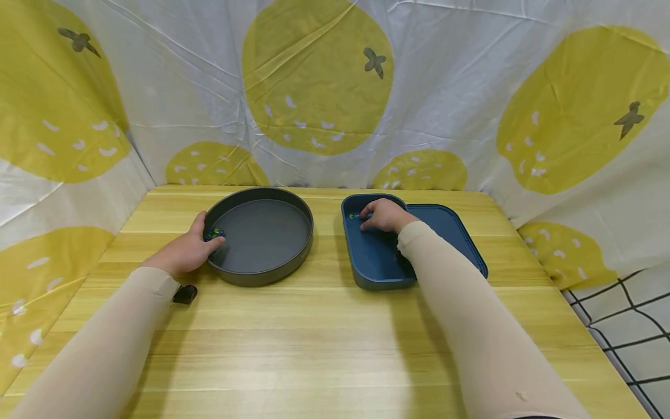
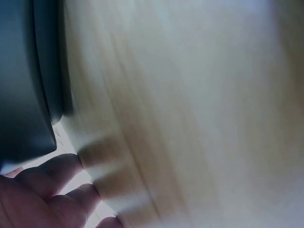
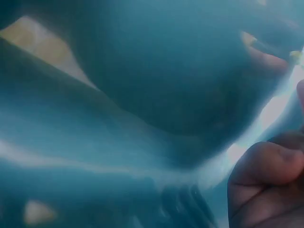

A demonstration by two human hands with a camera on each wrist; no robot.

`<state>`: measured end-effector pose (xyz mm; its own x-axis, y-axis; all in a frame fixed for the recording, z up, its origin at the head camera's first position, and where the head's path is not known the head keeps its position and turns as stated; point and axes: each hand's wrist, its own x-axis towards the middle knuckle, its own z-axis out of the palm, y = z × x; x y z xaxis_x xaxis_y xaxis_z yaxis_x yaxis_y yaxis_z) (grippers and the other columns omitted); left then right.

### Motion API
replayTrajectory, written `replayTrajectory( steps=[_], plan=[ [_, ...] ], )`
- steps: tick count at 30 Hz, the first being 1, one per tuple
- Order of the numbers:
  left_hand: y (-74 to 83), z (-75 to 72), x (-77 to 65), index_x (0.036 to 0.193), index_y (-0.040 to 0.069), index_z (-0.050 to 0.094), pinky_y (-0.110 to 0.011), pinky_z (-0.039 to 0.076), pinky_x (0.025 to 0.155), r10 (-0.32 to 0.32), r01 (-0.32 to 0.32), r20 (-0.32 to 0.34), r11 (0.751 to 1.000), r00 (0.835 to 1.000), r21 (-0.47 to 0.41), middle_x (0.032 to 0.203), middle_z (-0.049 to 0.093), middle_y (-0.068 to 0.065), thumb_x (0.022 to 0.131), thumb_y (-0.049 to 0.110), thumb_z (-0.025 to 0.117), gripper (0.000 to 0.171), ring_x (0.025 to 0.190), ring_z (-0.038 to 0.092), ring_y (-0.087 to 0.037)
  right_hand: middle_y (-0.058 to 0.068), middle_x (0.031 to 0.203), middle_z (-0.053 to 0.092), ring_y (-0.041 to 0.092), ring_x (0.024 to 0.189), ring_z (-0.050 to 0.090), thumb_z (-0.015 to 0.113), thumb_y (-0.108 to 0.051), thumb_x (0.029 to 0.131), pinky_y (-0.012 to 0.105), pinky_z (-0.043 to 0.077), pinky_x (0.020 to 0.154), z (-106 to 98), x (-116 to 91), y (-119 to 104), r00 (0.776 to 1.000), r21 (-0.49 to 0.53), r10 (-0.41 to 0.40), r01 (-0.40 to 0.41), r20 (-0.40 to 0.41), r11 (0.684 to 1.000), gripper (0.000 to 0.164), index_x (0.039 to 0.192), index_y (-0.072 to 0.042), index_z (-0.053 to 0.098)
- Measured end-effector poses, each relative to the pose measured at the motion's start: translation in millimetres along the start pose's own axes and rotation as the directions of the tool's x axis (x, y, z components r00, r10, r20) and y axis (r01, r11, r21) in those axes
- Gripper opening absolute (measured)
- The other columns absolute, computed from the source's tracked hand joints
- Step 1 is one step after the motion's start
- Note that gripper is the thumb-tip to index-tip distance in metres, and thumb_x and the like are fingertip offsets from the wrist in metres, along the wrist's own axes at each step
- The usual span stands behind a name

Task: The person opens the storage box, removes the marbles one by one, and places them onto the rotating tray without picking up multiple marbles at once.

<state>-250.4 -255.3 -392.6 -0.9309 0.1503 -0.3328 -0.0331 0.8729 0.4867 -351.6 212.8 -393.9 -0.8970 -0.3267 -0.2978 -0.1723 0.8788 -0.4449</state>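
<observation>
At the left stands a round dark grey pan (image 1: 262, 233). My left hand (image 1: 191, 247) grips its left rim, thumb over the inside and fingers outside. Beside that thumb, inside the pan, lies a small cluster of shiny green and blue pieces (image 1: 214, 234), too small to identify. In the left wrist view the fingers (image 2: 66, 204) curl low by the table. My right hand (image 1: 384, 215) reaches into a blue rectangular container (image 1: 377, 256), fingers bent. A small green piece (image 1: 352, 216) lies at its fingertips; whether they pinch anything is hidden.
A flat blue lid or tray (image 1: 445, 224) lies against the container's right side, partly under my right forearm. A small black object (image 1: 185, 294) shows at my left wrist. Patterned cloth (image 1: 314, 87) hangs behind the wooden table (image 1: 314, 349); black wire grid (image 1: 628, 326) stands at right.
</observation>
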Motion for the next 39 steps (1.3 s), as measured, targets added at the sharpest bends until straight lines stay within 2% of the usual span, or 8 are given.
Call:
replayTrajectory(
  steps=[5, 10, 15, 25, 29, 34, 39],
  plan=[
    [-0.6, 1.0, 0.6, 0.163, 0.003, -0.026, -0.073, 0.025, 0.121, 0.006, -0.006, -0.006, 1.000, 1.000, -0.001, 0.168, 0.006, -0.041, 0.109, 0.062, 0.039, 0.102, 0.150, 0.025, -0.064, 0.017, 0.148, 0.063, 0.036, 0.134, 0.059, 0.077, -0.024, 0.098, 0.048, 0.051, 0.111, 6.4, 2.1, -4.6, 1.000, -0.017, -0.018, 0.018, 0.019, 1.000, 0.039, 0.132, -0.008, 0.073],
    [-0.9, 0.3, 1.0, 0.163, 0.004, -0.027, -0.073, 0.025, 0.121, 0.004, -0.004, -0.004, 1.000, 1.000, -0.004, 0.168, 0.007, -0.041, 0.109, 0.063, 0.038, 0.103, 0.150, 0.024, -0.064, 0.016, 0.142, 0.067, 0.035, 0.132, 0.061, 0.078, -0.024, 0.097, 0.047, 0.050, 0.111, 10.5, 5.8, -8.6, 0.997, -0.064, -0.071, 0.072, 0.017, 0.995, 0.036, 0.129, -0.008, 0.075],
    [0.4, -1.1, -0.1, 0.163, 0.003, -0.026, -0.073, 0.027, 0.120, 0.005, -0.005, -0.008, 1.000, 1.000, 0.006, 0.167, 0.009, -0.042, 0.109, 0.061, 0.038, 0.102, 0.149, 0.027, -0.064, 0.012, 0.140, 0.069, 0.032, 0.128, 0.063, 0.078, -0.025, 0.097, 0.047, 0.051, 0.110, 13.7, 8.6, -13.3, 0.992, -0.082, -0.110, 0.114, 0.059, 0.990, 0.032, 0.126, -0.010, 0.076],
    [0.9, -1.0, -1.5, 0.163, 0.004, -0.027, -0.073, 0.027, 0.120, -0.002, 0.002, -0.001, 1.000, 1.000, 0.004, 0.167, 0.011, -0.042, 0.109, 0.061, 0.038, 0.102, 0.149, 0.027, -0.064, 0.011, 0.141, 0.068, 0.031, 0.128, 0.063, 0.078, -0.026, 0.097, 0.046, 0.051, 0.110, 14.8, 9.5, -13.9, 0.991, -0.079, -0.105, 0.112, 0.080, 0.991, 0.029, 0.124, -0.013, 0.077],
    [0.0, -0.6, -1.3, 0.163, 0.004, -0.027, -0.073, 0.028, 0.119, -0.002, 0.002, 0.000, 1.000, 1.000, 0.009, 0.167, 0.011, -0.042, 0.109, 0.062, 0.037, 0.102, 0.148, 0.027, -0.064, 0.010, 0.142, 0.068, 0.029, 0.126, 0.064, 0.077, -0.026, 0.098, 0.045, 0.052, 0.108, 12.5, 7.1, -13.4, 0.991, -0.058, -0.111, 0.115, 0.070, 0.992, 0.030, 0.125, -0.014, 0.077],
    [-0.5, -0.7, -0.1, 0.163, 0.003, -0.026, -0.073, 0.029, 0.119, 0.001, -0.001, -0.008, 1.000, 1.000, 0.020, 0.167, 0.012, -0.042, 0.109, 0.062, 0.037, 0.102, 0.148, 0.029, -0.064, 0.008, 0.136, 0.071, 0.028, 0.118, 0.067, 0.076, -0.026, 0.098, 0.046, 0.053, 0.104, 7.3, 1.7, -16.6, 0.993, 0.017, -0.103, 0.102, 0.050, 0.995, 0.030, 0.127, -0.015, 0.077],
    [-0.5, -1.1, 0.7, 0.163, 0.003, -0.026, -0.073, 0.028, 0.120, 0.002, -0.002, -0.007, 1.000, 1.000, 0.016, 0.167, 0.010, -0.042, 0.109, 0.062, 0.037, 0.101, 0.148, 0.028, -0.064, 0.006, 0.139, 0.070, 0.029, 0.129, 0.063, 0.075, -0.027, 0.099, 0.048, 0.052, 0.108, 0.0, -3.6, -20.7, 0.994, 0.060, -0.105, 0.105, 0.009, 0.993, 0.030, 0.128, -0.018, 0.076]
  ],
)
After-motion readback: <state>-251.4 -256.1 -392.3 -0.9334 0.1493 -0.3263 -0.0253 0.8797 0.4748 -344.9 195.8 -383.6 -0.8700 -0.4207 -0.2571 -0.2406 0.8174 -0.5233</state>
